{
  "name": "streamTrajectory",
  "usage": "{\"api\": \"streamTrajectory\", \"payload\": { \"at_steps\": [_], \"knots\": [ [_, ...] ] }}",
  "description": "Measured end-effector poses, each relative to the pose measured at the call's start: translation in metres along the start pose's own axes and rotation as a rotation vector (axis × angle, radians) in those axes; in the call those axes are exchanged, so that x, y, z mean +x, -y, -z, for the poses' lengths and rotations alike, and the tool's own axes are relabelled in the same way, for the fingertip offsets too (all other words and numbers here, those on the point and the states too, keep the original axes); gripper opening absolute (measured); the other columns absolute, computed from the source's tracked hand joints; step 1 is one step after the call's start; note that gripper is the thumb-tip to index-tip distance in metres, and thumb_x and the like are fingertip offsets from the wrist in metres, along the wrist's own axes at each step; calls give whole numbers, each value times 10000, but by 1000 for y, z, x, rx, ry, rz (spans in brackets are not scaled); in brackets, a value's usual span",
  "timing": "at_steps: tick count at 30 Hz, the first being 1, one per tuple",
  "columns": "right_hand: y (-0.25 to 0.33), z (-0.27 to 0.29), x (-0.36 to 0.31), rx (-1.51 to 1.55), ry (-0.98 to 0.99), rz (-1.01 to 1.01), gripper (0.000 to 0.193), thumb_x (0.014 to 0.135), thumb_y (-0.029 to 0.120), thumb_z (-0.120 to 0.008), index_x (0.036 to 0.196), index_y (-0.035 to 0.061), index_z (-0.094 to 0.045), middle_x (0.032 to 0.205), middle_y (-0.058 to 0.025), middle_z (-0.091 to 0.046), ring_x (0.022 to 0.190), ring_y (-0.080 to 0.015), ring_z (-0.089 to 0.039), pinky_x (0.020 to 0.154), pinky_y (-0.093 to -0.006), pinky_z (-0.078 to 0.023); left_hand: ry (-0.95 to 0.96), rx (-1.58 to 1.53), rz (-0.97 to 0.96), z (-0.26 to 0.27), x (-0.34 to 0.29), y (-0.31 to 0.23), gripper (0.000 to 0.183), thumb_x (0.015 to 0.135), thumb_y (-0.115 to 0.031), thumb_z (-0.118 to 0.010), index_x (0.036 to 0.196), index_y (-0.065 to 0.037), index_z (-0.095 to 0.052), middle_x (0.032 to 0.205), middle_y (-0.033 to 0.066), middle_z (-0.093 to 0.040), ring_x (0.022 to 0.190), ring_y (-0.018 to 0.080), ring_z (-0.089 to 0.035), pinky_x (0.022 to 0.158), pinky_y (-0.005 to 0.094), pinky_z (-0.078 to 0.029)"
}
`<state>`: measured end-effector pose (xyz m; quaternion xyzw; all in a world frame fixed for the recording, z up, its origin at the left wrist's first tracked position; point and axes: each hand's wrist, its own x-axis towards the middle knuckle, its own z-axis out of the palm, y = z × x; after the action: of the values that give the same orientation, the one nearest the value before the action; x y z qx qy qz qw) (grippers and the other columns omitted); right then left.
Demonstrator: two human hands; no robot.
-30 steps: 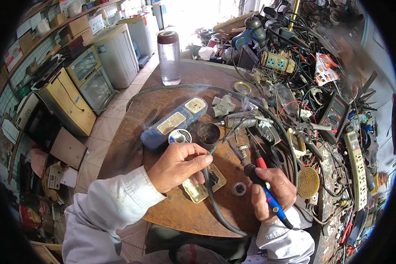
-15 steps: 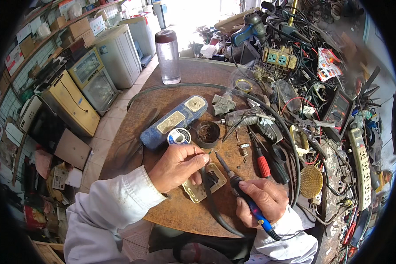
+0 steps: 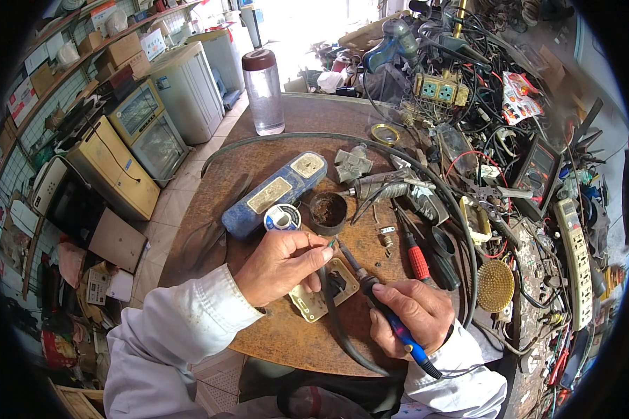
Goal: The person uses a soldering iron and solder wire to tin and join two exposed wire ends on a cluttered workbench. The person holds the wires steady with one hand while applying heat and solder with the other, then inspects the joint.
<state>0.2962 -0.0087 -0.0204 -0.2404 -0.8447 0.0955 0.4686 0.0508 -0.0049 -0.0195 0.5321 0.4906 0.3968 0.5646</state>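
Observation:
In my left hand [image 3: 276,262], thumb and forefinger pinch a thin green wire [image 3: 333,243] whose end just peeks out. A flat black cable [image 3: 334,322] runs from below these fingers toward the table's near edge. Wrapped in my right hand [image 3: 421,314] is a blue and black soldering iron [image 3: 393,320]. Its tip points up and left, very close to the wire end; whether they touch I cannot tell. Under the left hand lies a beige plastic housing [image 3: 309,307], partly covered. Just beyond stand a round dark tin [image 3: 328,229] with brown stuff inside and a solder reel [image 3: 282,218].
A long blue case [image 3: 248,213] lies behind the reel, and a clear bottle [image 3: 265,105] stands farther back. Right of the iron are a red-handled screwdriver [image 3: 418,262] and a looping black cable [image 3: 461,223]. Tangled wires, a multimeter [image 3: 538,171] and a power strip [image 3: 575,265] crowd the right side.
The soldering iron's tip has shifted slightly left and up, closer to the wire end. My left hand keeps its pinch almost in place.

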Motion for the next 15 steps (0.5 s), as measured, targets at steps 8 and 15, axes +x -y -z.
{"api": "streamTrajectory", "payload": {
  "at_steps": [8, 15],
  "knots": [
    [-1, -1, -1, 2, -1, -7, 345, 667, 60, -727, 1004, -1, -680, 788, -139, -667, 619, -260, -675, 535, -334, -534, 13, 0, -4, 1, 1, 2, 299, 994, -200, -617, 1144, 58, -642, 806, 24, -648, 631, 78, -628, 565, 208, -511],
    [-2, -2, 0, 7, -13, 2, 333, 672, 62, -725, 996, -2, -679, 797, -144, -671, 617, -266, -673, 537, -338, -533, 26, 21, -18, 2, 1, 2, 301, 996, -191, -612, 1158, 61, -638, 822, 23, -646, 638, 79, -631, 569, 207, -512]
  ]
}}
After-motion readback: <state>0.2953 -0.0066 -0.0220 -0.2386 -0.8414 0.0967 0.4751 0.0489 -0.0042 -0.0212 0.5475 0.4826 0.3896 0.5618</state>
